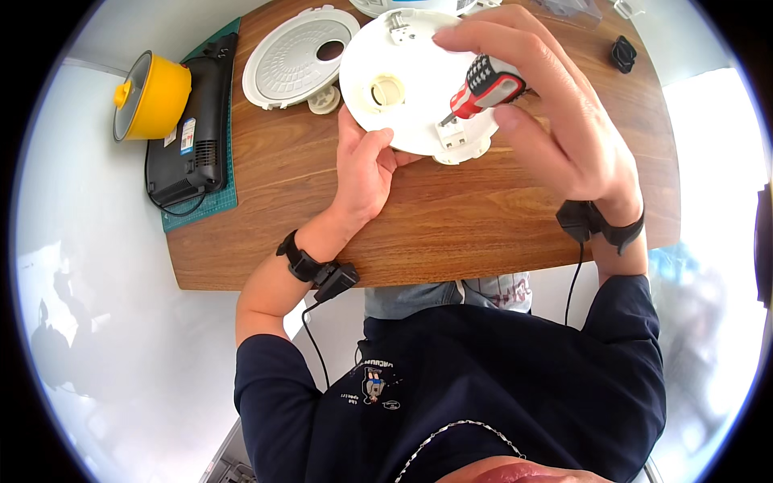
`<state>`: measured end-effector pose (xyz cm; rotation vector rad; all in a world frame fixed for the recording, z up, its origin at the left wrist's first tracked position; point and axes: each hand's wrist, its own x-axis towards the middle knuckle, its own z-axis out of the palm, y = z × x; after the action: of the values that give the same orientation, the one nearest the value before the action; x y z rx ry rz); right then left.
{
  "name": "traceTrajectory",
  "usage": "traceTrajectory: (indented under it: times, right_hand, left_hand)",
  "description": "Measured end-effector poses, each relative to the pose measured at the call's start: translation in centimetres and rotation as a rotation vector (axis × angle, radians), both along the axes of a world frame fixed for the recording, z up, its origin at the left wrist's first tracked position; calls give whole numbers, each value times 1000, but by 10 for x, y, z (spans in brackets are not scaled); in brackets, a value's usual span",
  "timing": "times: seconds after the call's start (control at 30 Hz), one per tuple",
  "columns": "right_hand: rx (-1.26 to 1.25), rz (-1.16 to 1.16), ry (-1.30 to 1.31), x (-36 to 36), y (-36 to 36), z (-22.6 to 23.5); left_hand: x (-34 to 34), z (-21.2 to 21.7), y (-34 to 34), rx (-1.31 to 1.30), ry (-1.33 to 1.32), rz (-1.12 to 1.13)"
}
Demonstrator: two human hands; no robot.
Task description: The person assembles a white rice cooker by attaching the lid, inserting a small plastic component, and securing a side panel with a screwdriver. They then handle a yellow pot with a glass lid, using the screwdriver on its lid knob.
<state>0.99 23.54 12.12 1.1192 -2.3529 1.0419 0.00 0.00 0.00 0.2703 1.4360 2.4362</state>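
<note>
My left hand [366, 165] grips the near left rim of a round white plastic lid [431, 76], thumb on top and fingers under it. The lid is raised over the table and has a round collar near its middle and small moulded parts at the rim. My right hand [555, 105] is around a screwdriver [487, 84] with a red, black and white handle. Its index finger reaches to the lid's far edge. The tip meets a small white block [451, 135] at the lid's near edge. My palm and fingers hide the handle's end.
A second round white cover [290, 60] with a dark hole lies on the wooden table [386, 233]. Far left, a yellow pot [161, 101] stands by a black appliance [193, 153] on a green mat [225, 181]. A small black part [622, 54] lies far right.
</note>
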Motion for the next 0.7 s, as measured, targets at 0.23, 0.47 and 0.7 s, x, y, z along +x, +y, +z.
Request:
traceTrajectory:
  times: [0.23, 0.47, 0.7]
  right_hand:
    - [90, -90, -97, 16, 0, 3]
    - [-145, -11, 80, 6, -13, 8]
    - [-37, -205, 20, 16, -12, 2]
  left_hand:
    - [7, -3, 3, 20, -39, -6]
    - [5, -5, 4, 14, -21, 10]
    - [5, -3, 4, 10, -18, 4]
